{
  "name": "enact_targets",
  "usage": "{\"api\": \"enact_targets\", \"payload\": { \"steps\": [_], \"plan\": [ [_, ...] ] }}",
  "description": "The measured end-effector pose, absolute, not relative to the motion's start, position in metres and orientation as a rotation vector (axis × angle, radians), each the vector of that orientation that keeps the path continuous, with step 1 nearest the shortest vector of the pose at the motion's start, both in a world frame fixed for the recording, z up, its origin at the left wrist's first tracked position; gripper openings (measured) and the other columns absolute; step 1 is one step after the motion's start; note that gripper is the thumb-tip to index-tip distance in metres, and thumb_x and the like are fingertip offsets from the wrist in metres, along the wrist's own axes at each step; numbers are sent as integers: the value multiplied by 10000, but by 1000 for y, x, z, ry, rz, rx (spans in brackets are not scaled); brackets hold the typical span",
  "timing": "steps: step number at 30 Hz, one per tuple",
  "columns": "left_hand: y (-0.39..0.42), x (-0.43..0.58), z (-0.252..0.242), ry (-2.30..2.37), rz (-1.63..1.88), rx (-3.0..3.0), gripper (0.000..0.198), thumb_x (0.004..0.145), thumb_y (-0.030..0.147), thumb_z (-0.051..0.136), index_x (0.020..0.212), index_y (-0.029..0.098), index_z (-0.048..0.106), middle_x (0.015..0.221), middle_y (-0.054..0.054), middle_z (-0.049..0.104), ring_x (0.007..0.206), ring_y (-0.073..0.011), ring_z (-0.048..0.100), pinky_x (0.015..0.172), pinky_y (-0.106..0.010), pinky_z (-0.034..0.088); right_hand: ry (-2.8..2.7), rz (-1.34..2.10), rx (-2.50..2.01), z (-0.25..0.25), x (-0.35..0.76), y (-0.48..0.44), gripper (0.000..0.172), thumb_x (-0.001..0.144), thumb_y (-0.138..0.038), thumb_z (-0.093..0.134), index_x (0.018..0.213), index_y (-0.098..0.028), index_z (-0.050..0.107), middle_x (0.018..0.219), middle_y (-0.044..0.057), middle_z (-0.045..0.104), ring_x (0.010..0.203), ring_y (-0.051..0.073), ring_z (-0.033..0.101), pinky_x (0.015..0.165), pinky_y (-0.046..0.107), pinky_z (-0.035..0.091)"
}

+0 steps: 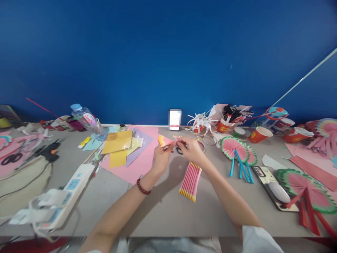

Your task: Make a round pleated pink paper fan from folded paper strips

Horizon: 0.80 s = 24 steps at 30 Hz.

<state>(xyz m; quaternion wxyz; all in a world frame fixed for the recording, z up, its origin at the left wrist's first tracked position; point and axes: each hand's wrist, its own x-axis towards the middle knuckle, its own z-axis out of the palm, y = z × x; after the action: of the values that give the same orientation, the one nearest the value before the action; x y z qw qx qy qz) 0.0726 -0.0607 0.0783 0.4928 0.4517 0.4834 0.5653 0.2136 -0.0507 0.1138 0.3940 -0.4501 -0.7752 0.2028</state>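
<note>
Above the middle of the table I hold a pleated paper fan (165, 141), pink with a yellow-orange edge, pinched near its middle. My left hand (162, 156) grips it from the left, thumb and fingers pressed together. From the right, my right hand (189, 147) pinches the same fan close to my left fingertips, and part of the fan shows behind the fingers. A second pleated paper strip (190, 181), pink with yellow ends, lies folded on the table below my right hand. Scissors (179, 150) lie partly hidden behind my hands.
A phone (175, 119) stands against the blue wall. Left are pink paper (150, 135), a yellow packet (117, 141), a bottle (88, 120) and a power strip (75, 191). On the right are watermelon-patterned fans (235, 149), paper cups (260, 135), a mouse (279, 192) on a phone, and paper shreds (202, 120).
</note>
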Motion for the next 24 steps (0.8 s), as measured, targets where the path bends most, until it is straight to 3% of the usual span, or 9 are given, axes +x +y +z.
{"api": "enact_targets", "payload": {
  "steps": [16,24],
  "plan": [
    [-61,74,84,1100,1365,1039,306,674,421,713,865,183,744,887,-65,705,718,-143,543,600,-238,410,-1979,508,-1154,113,215,-50,221,846,-181,408,711,-178,583,686,29,602,638,147,515,617,251,363],
    [-60,73,82,1131,1363,1069,328,681,441,702,871,176,743,811,-53,693,604,-109,497,596,-242,413,-1962,640,-1172,117,217,-51,244,874,-232,428,742,-171,624,709,30,629,653,145,532,608,244,365]
  ]
}}
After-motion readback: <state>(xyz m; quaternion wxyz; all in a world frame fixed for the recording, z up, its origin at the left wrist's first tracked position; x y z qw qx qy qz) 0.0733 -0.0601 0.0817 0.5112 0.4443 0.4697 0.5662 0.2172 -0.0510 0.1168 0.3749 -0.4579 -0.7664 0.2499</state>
